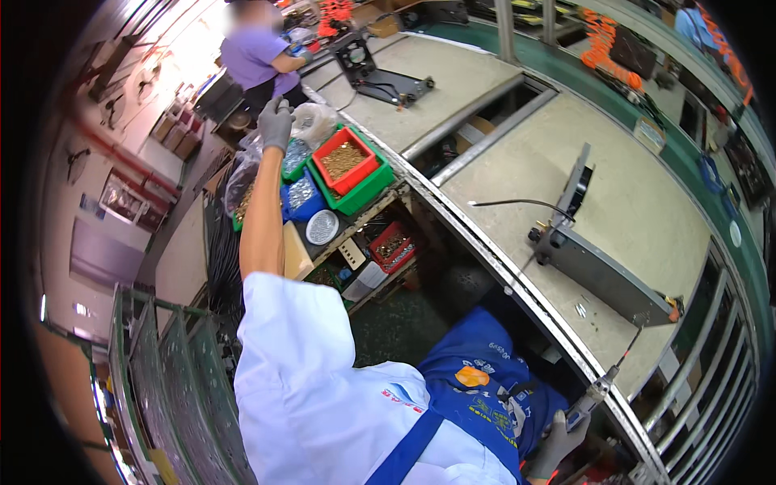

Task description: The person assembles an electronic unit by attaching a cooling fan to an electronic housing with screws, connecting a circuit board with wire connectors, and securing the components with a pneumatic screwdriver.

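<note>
My left hand (pixel 276 126), in a grey glove, is stretched out past the parts bins, next to clear plastic bags (pixel 317 121). Its fingers look bent together; what they hold, if anything, is hidden. Low on the right, my gloved right hand (pixel 558 441) is closed round a power screwdriver (pixel 595 396), whose long bit points up over the bench edge. Near that bit lies the end of a dark metal frame (pixel 606 275) with an upright part and a black cable. A few small screws (pixel 580 309) rest on the bench beside it.
A red bin (pixel 343 162) of brass-coloured screws sits in a green bin (pixel 380 174), with a blue bin (pixel 301 199) alongside. The pale workbench (pixel 501 182) has a metal rail edge. Another frame (pixel 380 81) stands farther off, near a person in purple (pixel 257 56). Green racks (pixel 174 372) stand left.
</note>
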The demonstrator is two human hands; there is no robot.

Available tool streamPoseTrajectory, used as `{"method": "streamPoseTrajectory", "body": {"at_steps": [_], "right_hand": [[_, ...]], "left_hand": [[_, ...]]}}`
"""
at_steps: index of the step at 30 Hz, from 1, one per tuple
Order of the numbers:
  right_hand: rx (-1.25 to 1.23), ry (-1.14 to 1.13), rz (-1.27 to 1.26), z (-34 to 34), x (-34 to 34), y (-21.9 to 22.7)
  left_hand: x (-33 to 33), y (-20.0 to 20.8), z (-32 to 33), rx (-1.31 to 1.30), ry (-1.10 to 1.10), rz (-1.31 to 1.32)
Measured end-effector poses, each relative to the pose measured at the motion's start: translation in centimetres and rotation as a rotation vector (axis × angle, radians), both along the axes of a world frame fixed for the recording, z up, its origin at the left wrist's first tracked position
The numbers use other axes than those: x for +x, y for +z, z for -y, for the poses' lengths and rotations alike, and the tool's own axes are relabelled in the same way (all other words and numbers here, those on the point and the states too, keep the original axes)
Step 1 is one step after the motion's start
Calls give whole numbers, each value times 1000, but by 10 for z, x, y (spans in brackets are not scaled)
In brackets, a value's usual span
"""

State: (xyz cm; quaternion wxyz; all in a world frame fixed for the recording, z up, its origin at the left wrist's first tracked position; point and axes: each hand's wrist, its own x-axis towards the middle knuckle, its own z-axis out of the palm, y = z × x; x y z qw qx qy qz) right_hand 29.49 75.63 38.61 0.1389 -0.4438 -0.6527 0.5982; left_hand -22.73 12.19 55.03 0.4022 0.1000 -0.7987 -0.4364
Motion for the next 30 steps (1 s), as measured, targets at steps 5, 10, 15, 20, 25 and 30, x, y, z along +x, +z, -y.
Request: {"method": "streamPoseTrajectory", "body": {"at_steps": [5,10,15,20,25,30], "right_hand": [[4,-5,18,5,1,2],[69,101,63,-1,2,-15],[22,63,-22,-1,12,-6],[58,81,-63,3,17,-8],[-21,75,-84,3,15,-4],[-14,123,-79,-2,13,-7]], "left_hand": [[142,-3,-254,-395,-277,-161],[261,-93,-435,-470,-1265,262],[248,-179,-535,-556,-1235,237],[231,-195,-559,-957,-1010,271],[235,-205,-563,-1021,-980,303],[247,-190,-557,-749,-956,121]]}}
